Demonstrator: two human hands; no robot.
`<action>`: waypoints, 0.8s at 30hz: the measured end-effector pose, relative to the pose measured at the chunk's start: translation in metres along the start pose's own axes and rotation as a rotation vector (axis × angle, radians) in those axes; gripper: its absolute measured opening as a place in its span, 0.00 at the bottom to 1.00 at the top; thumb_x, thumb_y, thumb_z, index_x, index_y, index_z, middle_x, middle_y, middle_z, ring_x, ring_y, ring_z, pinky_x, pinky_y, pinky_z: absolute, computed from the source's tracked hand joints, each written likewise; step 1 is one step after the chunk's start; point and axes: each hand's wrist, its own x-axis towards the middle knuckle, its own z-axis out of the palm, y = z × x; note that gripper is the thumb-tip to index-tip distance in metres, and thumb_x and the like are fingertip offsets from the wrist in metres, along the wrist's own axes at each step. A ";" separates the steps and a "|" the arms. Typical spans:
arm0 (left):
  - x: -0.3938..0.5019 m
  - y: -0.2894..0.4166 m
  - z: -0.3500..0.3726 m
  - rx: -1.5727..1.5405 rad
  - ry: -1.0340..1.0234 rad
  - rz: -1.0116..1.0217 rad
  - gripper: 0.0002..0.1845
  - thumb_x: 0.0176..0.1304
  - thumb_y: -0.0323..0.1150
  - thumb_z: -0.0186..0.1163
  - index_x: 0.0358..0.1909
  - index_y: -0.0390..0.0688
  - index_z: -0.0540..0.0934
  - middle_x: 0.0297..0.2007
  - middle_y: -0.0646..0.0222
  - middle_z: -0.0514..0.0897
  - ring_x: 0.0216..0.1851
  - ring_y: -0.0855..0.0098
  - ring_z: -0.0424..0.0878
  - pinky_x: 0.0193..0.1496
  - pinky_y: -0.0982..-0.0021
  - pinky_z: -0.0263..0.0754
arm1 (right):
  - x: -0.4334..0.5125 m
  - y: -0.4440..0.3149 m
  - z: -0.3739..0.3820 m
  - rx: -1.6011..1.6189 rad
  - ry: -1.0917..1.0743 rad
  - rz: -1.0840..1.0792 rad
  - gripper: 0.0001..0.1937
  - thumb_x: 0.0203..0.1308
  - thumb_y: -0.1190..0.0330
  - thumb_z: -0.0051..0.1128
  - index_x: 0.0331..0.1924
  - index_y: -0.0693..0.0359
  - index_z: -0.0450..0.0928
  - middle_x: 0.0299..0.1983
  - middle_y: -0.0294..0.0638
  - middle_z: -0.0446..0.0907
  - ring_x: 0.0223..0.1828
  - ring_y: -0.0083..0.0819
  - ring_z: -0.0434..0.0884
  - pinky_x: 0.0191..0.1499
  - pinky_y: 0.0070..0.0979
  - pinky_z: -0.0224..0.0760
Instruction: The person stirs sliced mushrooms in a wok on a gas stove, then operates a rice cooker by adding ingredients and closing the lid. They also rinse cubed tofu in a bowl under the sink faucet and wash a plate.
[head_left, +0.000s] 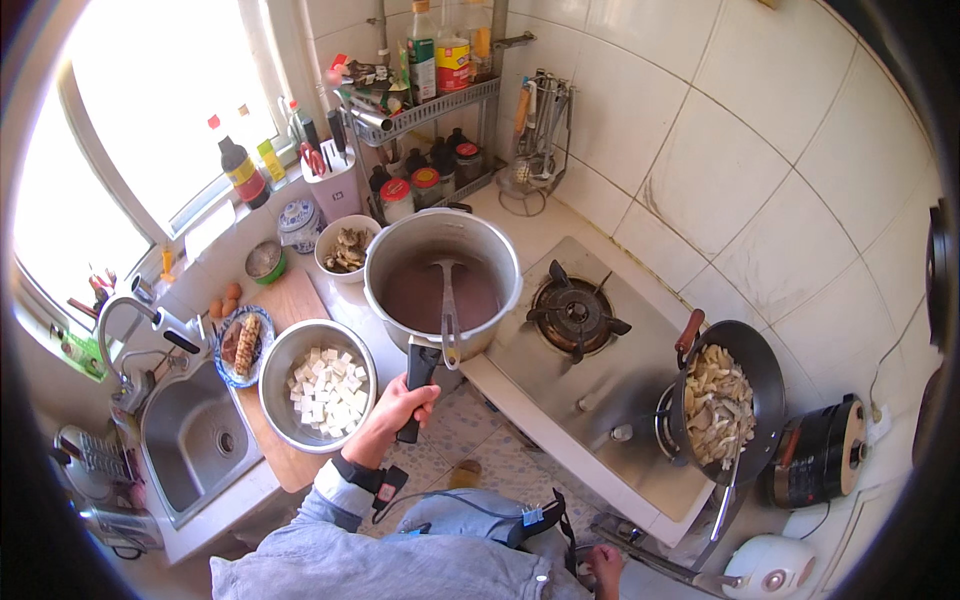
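Observation:
My left hand (397, 416) grips the black handle (420, 379) of a metal pressure-cooker pot (399, 251). The pot has no lid and holds brownish-purple liquid (409, 300). A metal spoon or ladle (448, 311) leans in it, its handle end over the rim near my hand. Left of the pot, a steel bowl (270, 416) of white tofu-like cubes (326, 390) stands partly on a wooden cutting board (296, 296). My right hand (604, 564) is low beside my body at the bottom edge, fingers curled; whether it holds anything is unclear.
A gas stove (630, 375) has a bare left burner (577, 307) and a wok (769, 390) of sliced food with a metal turner (724, 510). A sink (176, 435), plate with corn (262, 360), bowl of mushroom-like pieces (330, 266), knife block (334, 191) and rice cooker (772, 562) stand around.

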 end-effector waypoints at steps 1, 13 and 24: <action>-0.003 0.003 0.005 -0.010 -0.020 -0.008 0.08 0.56 0.29 0.61 0.30 0.41 0.70 0.17 0.73 0.73 0.13 0.82 0.67 0.17 0.77 0.66 | 0.000 0.000 0.004 0.017 0.017 0.024 0.10 0.60 0.62 0.52 0.32 0.60 0.77 0.21 0.31 0.77 0.20 0.21 0.76 0.22 0.19 0.68; 0.056 0.032 0.081 0.095 -0.438 -0.068 0.08 0.57 0.28 0.58 0.35 0.39 0.70 0.18 0.73 0.72 0.13 0.82 0.66 0.18 0.78 0.65 | -0.029 0.007 0.018 0.232 0.157 0.048 0.10 0.58 0.63 0.51 0.28 0.60 0.77 0.20 0.34 0.76 0.18 0.20 0.74 0.18 0.16 0.65; 0.107 0.026 0.123 0.164 -0.626 -0.115 0.06 0.58 0.30 0.57 0.32 0.40 0.71 0.19 0.74 0.72 0.14 0.83 0.67 0.19 0.79 0.65 | -0.134 -0.035 0.046 0.055 0.453 0.247 0.19 0.62 0.54 0.48 0.43 0.61 0.79 0.38 0.45 0.80 0.36 0.40 0.78 0.39 0.35 0.70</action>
